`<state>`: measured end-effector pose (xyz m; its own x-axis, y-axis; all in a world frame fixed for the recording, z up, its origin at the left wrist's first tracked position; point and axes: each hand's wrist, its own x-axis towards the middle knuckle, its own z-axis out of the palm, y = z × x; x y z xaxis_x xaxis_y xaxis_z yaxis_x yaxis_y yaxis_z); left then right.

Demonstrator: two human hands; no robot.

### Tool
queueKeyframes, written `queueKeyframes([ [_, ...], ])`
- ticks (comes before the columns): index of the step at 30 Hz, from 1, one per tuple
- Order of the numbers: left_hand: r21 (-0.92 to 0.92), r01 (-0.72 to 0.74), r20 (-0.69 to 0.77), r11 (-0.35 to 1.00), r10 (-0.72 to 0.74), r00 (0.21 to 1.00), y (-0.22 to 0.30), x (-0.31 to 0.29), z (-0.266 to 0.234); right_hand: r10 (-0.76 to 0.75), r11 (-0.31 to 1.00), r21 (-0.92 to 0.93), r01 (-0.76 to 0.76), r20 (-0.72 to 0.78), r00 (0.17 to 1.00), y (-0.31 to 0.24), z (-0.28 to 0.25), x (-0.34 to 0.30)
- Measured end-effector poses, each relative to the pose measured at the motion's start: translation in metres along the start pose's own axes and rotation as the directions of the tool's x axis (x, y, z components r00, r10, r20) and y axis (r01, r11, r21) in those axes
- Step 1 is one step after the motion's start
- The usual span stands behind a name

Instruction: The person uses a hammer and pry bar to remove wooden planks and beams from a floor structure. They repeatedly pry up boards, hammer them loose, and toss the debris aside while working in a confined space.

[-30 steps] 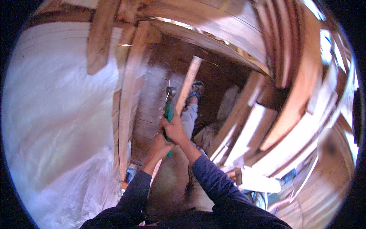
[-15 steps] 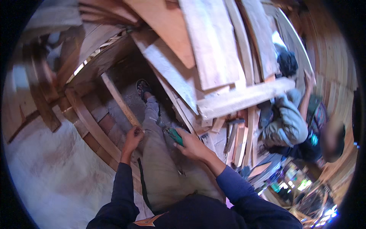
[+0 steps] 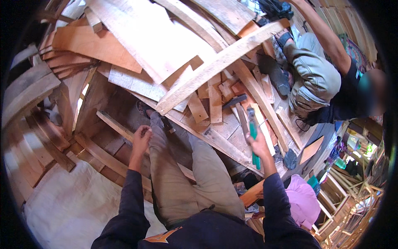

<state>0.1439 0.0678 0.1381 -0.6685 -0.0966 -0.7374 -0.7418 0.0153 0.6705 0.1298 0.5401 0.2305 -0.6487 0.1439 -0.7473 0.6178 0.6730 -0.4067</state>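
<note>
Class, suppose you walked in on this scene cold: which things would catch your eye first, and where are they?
The right hand grips a green-handled tool above a heap of wooden planks filling the upper middle. The left hand holds a thin wooden strip at centre left. Another person crouches at upper right.

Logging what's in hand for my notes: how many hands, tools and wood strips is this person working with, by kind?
Own hands: 2, left hand and right hand
Green-handled tool in the right hand: 1
Thin wood strip under the left hand: 1
Total: 4
</note>
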Motion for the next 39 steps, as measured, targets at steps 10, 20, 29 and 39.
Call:
queueKeyframes([
  [10, 0.202, -0.331, -0.268, 0.922, 0.377, 0.886, 0.106, -0.008, 0.042, -0.001, 0.993, -0.118, -0.031, -0.26, 0.965, 0.087, -0.068, 0.047],
  [20, 0.56, -0.45, -0.01, 0.695, 0.55, 0.835, 0.183, -0.011, 0.112, 0.105, 0.994, 0.021, -0.106, -0.427, 0.898, 0.118, -0.066, 0.043],
  [29, 0.809, -0.483, 0.296, 0.334, 0.479, 0.826, 0.223, 0.011, 0.185, 0.354, 0.932, 0.298, -0.207, -0.627, 0.694, 0.166, -0.04, -0.002],
  [39, 0.872, -0.391, 0.241, 0.295, 0.437, 0.866, 0.223, 0.031, 0.212, 0.833, 0.515, 0.853, -0.086, -0.473, 0.287, 0.337, 0.055, -0.046],
])
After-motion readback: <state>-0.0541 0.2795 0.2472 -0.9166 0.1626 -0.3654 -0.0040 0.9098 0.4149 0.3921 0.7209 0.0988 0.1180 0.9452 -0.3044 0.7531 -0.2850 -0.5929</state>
